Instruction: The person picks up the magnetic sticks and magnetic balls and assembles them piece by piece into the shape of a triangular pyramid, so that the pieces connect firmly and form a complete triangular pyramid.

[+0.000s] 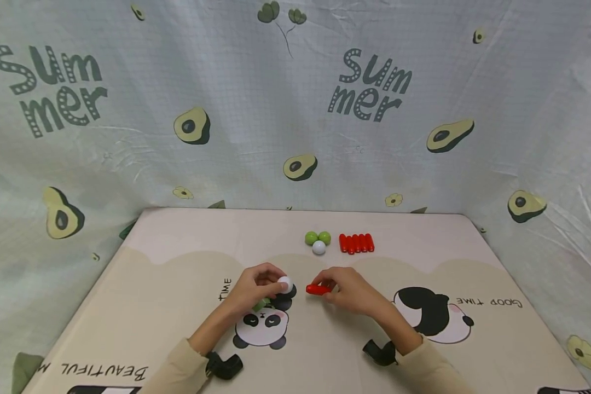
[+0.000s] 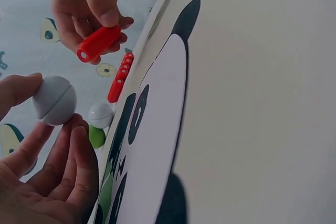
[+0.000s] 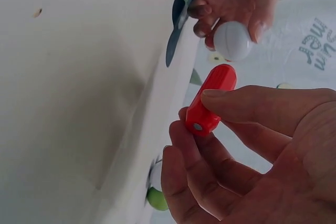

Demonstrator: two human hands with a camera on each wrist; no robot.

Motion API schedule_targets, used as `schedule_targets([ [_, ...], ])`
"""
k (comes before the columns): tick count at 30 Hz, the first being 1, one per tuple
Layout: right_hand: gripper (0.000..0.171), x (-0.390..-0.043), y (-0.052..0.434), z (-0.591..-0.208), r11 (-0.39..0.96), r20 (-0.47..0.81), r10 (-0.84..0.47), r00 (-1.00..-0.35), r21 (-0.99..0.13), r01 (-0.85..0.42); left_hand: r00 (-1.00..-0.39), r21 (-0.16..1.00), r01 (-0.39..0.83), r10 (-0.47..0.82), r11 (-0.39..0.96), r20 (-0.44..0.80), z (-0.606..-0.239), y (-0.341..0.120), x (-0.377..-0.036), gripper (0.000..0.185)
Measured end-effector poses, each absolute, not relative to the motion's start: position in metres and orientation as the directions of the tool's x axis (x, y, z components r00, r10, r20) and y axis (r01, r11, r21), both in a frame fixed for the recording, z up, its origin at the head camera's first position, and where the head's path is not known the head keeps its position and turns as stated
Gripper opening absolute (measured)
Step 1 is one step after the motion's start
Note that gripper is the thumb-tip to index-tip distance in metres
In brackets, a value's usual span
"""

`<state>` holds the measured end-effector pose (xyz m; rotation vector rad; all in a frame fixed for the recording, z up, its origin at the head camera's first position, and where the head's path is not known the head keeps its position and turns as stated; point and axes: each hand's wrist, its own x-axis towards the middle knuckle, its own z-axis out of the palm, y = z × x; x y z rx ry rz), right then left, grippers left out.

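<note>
Now the left hand (image 1: 253, 289) pinches a small white ball with a seam around its middle (image 1: 285, 284) between thumb and fingertips, holding it just above the cream panda-print table mat (image 1: 152, 284); something green shows under that hand's fingers, too hidden to identify. Just to its right, the right hand (image 1: 351, 289) grips a short red plastic rod (image 1: 317, 289) between thumb and fingers, its free end pointing toward the ball, with a small gap between them. Beyond both hands, well apart from them, lie 2 green balls (image 1: 317, 238) touching 1 more white ball (image 1: 319, 247), and just right of these a row of red rods (image 1: 356, 243) packed side by side.
</note>
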<state>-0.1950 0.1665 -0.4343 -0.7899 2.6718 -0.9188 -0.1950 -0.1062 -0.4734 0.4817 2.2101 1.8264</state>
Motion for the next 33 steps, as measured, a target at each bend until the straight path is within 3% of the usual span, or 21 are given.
schedule_targets([
  [10,0.028,-0.194,0.160,-0.434,0.648,-0.024,-0.566,-0.824,-0.631,-0.426,-0.914,0.964,0.111,0.405,0.241,0.004,-0.476,-0.105,-0.194,0.028],
  [33,0.027,-0.193,0.152,-0.437,0.657,-0.059,-0.572,-0.818,-0.631,-0.413,-0.902,0.956,0.129,0.432,0.264,0.003,-0.474,-0.103,-0.192,0.028],
])
